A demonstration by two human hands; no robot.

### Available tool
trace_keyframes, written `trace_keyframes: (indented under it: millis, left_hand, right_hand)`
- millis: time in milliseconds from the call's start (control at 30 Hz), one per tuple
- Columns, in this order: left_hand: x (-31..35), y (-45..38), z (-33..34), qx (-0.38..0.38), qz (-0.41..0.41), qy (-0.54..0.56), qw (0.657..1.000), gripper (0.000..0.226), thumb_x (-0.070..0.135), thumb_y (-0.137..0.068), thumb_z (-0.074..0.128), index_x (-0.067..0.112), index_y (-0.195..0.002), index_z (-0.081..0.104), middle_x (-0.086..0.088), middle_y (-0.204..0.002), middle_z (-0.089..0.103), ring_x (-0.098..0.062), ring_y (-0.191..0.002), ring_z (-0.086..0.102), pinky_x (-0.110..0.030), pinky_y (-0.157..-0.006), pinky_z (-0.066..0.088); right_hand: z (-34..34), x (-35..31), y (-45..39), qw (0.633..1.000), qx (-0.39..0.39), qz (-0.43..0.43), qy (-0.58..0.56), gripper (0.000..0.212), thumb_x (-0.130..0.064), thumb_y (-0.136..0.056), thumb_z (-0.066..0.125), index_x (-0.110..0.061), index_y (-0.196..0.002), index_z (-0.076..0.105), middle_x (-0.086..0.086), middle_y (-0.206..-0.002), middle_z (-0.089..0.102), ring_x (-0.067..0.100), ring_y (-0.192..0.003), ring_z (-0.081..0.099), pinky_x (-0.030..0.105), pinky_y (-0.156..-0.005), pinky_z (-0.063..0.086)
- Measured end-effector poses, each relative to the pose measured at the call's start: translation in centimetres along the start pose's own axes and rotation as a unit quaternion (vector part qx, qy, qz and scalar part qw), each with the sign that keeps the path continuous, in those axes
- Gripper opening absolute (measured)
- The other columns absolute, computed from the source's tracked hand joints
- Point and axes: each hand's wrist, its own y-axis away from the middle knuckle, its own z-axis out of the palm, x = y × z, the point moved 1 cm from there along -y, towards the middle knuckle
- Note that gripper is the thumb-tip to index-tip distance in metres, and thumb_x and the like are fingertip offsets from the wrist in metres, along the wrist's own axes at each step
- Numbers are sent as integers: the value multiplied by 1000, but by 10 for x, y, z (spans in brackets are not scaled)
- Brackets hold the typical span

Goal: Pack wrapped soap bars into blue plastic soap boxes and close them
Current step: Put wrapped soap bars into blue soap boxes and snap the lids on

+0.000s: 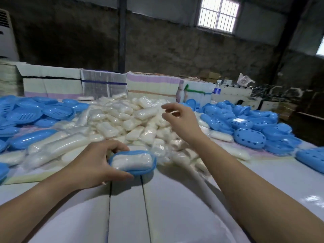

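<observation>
Room: dark wall at the back with a barred window (218,14) up high.
Table: a pale table (175,199) with stacks of folded sheets (150,85) along the far edge.
Soap pile: lots of wrapped soap bars (122,118) heaped in the middle.
Blue piles: box bottoms (43,111) on the left, box lids (249,135) with little holes on the right.
Left hand: the left hand (94,165) holds a blue soap box (132,163), fingers curled round its end.
Box: lid off, one wrapped bar (132,161) lies inside; it sits near the front of the pile.
Right hand: the right hand (180,118) is up over the pile, fingers loose and spread, holding nothing.
</observation>
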Motion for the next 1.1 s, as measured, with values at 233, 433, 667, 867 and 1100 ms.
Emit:
trace_keyframes:
  millis: [233,433,667,867,1100]
  left_hand:
    - [-11,-9,9,-40,28,-54,997,84,72,-25,84,68,-105,57,41,-100,60,9,-86,62,-18,-59,49]
    - [-34,-11,16,-25,5,-65,998,88,69,-20,86,57,-105,68,32,-92,65,4,-70,67,-16,-50,52]
    - [-50,-17,16,-30,-13,-79,996,102,98,-23,66,52,-114,68,28,-92,68,5,-77,67,-9,-54,48]
    - [-53,-19,13,-47,-22,-89,995,103,92,-23,75,48,-116,68,24,-93,71,-2,-81,69,-14,-60,47]
    - [-36,-16,15,-52,-8,-85,995,99,94,-23,73,52,-113,68,25,-92,70,-2,-76,69,-17,-63,51]
  right_hand:
    - [-127,93,-22,922,81,115,361,42,-19,-85,59,-25,-126,59,5,-125,57,27,-119,49,39,-93,44]
    - [-204,156,3,767,-32,295,569,66,-22,-84,59,-32,-144,32,9,-143,41,35,-132,33,52,-103,35]
    - [-212,175,-6,766,-65,280,576,61,-28,-86,58,-28,-142,32,12,-141,40,34,-132,33,53,-104,35]
    - [-208,184,-1,728,-34,201,655,61,-63,-81,54,-26,-128,44,9,-127,53,32,-120,46,50,-98,34]
    - [-197,163,-3,816,91,145,552,57,-67,-82,45,-25,-120,49,3,-104,62,26,-94,55,39,-80,42]
